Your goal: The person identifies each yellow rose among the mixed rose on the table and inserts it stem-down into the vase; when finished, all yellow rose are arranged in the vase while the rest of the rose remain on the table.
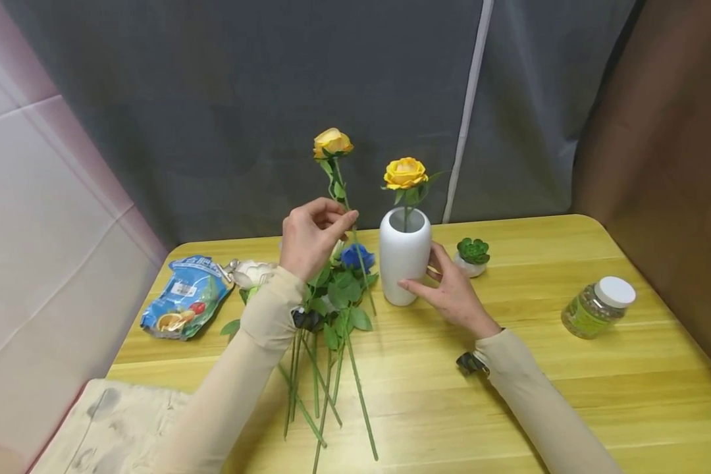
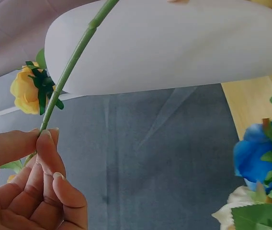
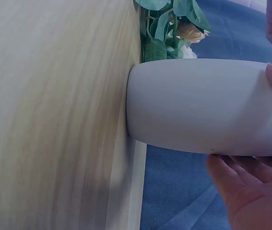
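Observation:
My left hand (image 1: 311, 238) pinches the green stem of a yellow rose (image 1: 332, 143) between thumb and fingertips. The bloom stands above the hand, and the stem slants down left of the white vase (image 1: 404, 263). In the left wrist view, the pinched stem (image 2: 73, 61) crosses in front of the vase. My right hand (image 1: 453, 296) holds the upright vase from its right side, thumb in front and fingers behind; the right wrist view shows the hand (image 3: 253, 191) against the vase wall (image 3: 193, 105). Another yellow rose (image 1: 405, 173) stands in the vase's mouth.
Several flowers, including a blue rose (image 1: 357, 257), lie left of the vase, their stems (image 1: 361, 395) towards the front. Farther left is a blue food bag (image 1: 185, 297). A small potted succulent (image 1: 473, 255) and a white-lidded jar (image 1: 598, 307) stand to the right on the wooden table (image 1: 569, 421).

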The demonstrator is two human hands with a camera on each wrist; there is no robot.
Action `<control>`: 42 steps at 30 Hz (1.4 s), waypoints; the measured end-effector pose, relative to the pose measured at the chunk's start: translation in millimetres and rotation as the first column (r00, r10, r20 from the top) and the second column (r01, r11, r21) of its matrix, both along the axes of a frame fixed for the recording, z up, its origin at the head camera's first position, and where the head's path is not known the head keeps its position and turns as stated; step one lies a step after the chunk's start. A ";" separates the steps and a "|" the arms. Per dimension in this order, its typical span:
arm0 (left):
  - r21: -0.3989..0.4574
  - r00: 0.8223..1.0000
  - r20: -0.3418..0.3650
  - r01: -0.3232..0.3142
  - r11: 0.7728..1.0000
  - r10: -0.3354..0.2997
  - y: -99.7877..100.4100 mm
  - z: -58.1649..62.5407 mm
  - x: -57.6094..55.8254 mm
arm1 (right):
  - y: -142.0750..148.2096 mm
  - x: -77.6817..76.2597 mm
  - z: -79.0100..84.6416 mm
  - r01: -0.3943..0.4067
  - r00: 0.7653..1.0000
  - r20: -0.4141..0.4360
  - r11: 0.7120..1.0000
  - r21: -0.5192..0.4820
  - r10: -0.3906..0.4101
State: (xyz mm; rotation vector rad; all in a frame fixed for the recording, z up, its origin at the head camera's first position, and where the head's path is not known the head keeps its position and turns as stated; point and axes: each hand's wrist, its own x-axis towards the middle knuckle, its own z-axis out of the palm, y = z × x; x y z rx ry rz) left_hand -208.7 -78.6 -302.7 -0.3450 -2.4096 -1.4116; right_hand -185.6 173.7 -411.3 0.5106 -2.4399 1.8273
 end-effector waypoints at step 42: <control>0.288 0.981 -0.173 -0.032 0.957 0.085 36.7 76.0 -50.6 | -3.2 1.9 -1.3 0.007 1.000 0.022 1.000 -0.010 -0.007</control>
